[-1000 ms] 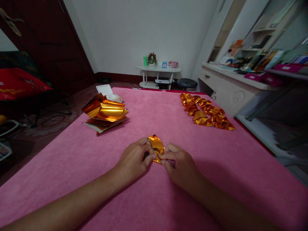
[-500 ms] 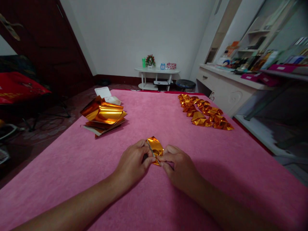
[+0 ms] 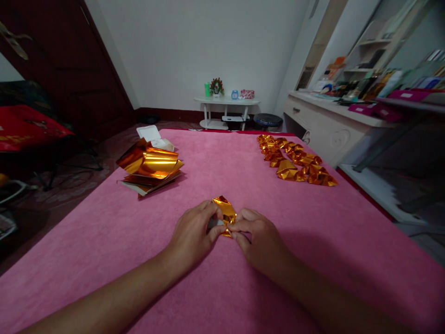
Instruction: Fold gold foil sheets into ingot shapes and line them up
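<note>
A small folded piece of gold foil paper (image 3: 227,212) lies between my two hands, low over the pink cloth (image 3: 222,167). My left hand (image 3: 194,227) grips its left side, the thumb at its near end and the fingers curled along the edge, where a pale underside shows. My right hand (image 3: 259,236) pinches the near right corner between thumb and forefinger. The fingertips of both hands almost meet at the near end. Part of the paper is hidden behind the fingers.
To the left sits a loose stack of gold foil sheets (image 3: 153,164), with a white open package (image 3: 149,133) behind it. Several folded gold foil pieces (image 3: 288,169) lie in rows at the right. Beyond the cloth stand a small white table (image 3: 227,100) and a dark stool (image 3: 267,120).
The left forefinger has shifted slightly on the paper, and more of the pale underside shows beside the thumb. My right hand keeps nearly the same pinch.
</note>
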### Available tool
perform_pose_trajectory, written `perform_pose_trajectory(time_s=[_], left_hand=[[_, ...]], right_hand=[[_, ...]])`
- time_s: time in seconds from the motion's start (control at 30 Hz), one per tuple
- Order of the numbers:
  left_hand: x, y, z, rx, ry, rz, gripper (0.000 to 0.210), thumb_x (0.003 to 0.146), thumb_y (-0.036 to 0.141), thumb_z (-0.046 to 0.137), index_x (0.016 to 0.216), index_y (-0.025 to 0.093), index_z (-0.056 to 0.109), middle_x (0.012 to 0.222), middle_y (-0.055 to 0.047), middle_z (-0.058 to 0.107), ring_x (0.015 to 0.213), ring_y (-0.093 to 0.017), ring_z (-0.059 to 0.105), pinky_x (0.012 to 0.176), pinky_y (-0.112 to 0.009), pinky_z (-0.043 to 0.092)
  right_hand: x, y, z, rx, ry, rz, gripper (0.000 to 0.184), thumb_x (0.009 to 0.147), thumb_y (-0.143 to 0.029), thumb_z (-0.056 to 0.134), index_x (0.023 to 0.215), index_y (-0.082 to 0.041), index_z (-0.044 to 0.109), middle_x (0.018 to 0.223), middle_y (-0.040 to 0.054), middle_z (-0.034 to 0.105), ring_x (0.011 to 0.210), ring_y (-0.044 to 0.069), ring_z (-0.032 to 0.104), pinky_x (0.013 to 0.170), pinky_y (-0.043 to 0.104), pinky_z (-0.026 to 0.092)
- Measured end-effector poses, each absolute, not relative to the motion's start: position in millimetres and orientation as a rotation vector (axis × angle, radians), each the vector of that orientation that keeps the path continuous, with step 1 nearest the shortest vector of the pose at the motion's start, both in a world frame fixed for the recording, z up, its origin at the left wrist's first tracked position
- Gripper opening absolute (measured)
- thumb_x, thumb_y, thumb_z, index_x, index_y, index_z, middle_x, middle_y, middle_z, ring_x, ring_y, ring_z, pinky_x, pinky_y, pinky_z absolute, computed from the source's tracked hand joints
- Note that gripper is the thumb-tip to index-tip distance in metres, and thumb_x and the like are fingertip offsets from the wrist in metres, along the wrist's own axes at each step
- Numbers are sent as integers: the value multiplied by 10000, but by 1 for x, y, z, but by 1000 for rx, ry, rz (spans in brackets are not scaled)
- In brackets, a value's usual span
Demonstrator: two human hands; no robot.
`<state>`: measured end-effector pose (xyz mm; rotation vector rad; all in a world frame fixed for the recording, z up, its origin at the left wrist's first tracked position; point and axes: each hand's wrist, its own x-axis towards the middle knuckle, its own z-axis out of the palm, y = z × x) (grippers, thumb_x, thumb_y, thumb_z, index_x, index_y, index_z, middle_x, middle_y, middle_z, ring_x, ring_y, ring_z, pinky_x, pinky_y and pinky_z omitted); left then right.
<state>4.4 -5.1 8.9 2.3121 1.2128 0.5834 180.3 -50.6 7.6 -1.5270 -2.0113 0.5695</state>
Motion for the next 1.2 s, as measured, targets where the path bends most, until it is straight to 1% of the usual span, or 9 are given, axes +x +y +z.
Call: perform_pose_trajectory(time_s=[0.2, 0.33, 0.53, 0.63, 0.7, 0.77, 0.97, 1.07, 1.2], left_hand=[[5, -5, 12, 2321, 1112, 597, 60, 823, 239, 624, 883, 239, 621, 938, 12, 622, 834, -154, 565, 715, -272, 412], [6, -2, 8, 2321, 1039, 590, 139, 843, 245, 606, 941, 291, 693, 922, 4, 628, 828, -147, 568, 716, -263, 431], [5, 2, 6, 2343, 958, 558, 191, 844, 247, 608, 971, 345, 711, 864, 16, 637, 814, -139, 569, 673, -242, 425], [5, 3, 7, 2360, 963, 539, 188, 837, 240, 617, 943, 358, 718, 854, 25, 639, 806, -135, 566, 659, -234, 415], [5, 4, 8, 2373, 971, 521, 198, 838, 239, 615, 949, 366, 717, 832, 26, 635, 789, -135, 559, 661, -236, 414], [5, 4, 9, 2380, 974, 511, 226, 832, 217, 617, 961, 376, 714, 825, 28, 632, 787, -135, 556, 667, -237, 414], [5, 4, 10, 2397, 993, 499, 219, 830, 229, 620, 964, 374, 716, 804, 22, 621, 784, -139, 549, 660, -239, 410], [4, 3, 9, 2404, 1009, 491, 215, 833, 252, 620, 982, 377, 712, 804, 15, 617, 782, -140, 547, 665, -240, 412], [4, 3, 8, 2395, 1035, 496, 247, 829, 240, 624, 1004, 397, 701, 835, 18, 626, 791, -138, 551, 660, -234, 411]], right_hand=[[181, -51, 6, -1531, -1991, 604, 196, 779, -66, 560, 681, -192, 674, 710, 5, 521, 693, 124, 486, 614, 232, 359], [182, -50, 5, -1569, -1950, 630, 196, 782, -87, 579, 738, -217, 719, 710, 5, 547, 674, 123, 500, 604, 232, 366], [184, -45, 2, -1626, -1930, 642, 159, 755, -100, 624, 727, -225, 719, 690, -8, 566, 625, 115, 499, 586, 232, 366], [187, -46, 1, -1489, -1984, 617, 174, 770, -89, 606, 810, -224, 709, 752, -3, 580, 688, 123, 520, 625, 234, 380], [189, -46, 1, -1335, -2065, 592, 241, 800, -72, 559, 905, -237, 699, 794, 1, 573, 728, 123, 523, 645, 232, 383], [191, -45, 1, -1206, -2166, 532, 282, 831, -61, 500, 945, -236, 690, 798, 5, 557, 730, 121, 512, 641, 231, 376], [193, -41, 3, -1020, -2375, 295, 253, 869, -98, 422, 869, -174, 663, 758, 28, 544, 687, 135, 462, 645, 269, 360], [195, -43, 4, -1028, -2401, 318, 251, 842, -74, 405, 817, -171, 635, 747, 32, 529, 693, 143, 455, 647, 279, 355], [199, -51, 5, -1010, -2333, 460, 194, 743, -35, 412, 709, -170, 546, 727, 28, 514, 710, 156, 466, 660, 293, 356]])
